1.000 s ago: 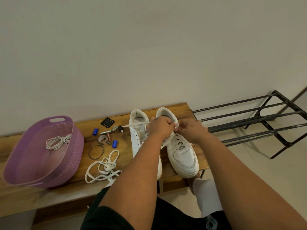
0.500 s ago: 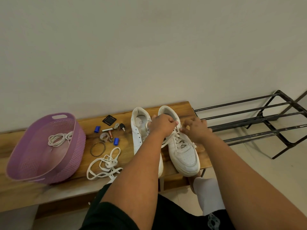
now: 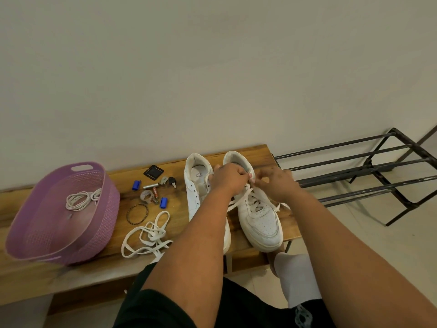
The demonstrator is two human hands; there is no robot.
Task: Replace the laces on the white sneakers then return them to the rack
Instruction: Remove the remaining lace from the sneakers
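Observation:
Two white sneakers stand side by side on the wooden bench (image 3: 260,153). The right sneaker (image 3: 261,220) is laced, and its white lace (image 3: 236,203) trails out on both sides. My left hand (image 3: 228,179) and my right hand (image 3: 276,183) meet over its top eyelets, each pinching the lace there. The left sneaker (image 3: 197,185) has bare eyelets and is partly hidden by my left forearm. A loose white lace (image 3: 147,235) lies in a tangle on the bench to the left of the shoes.
A purple basket (image 3: 104,209) at the left holds a coiled cord (image 3: 79,200). Small items lie between basket and shoes: blue caps (image 3: 136,185), a key (image 3: 172,181), a bangle (image 3: 137,213), a black square (image 3: 153,172). A black metal shoe rack (image 3: 369,171) stands right of the bench.
Both hands have stayed at the top of the right sneaker. The lace, stretched left over the other shoe a second ago, now hangs down both sides of the right sneaker.

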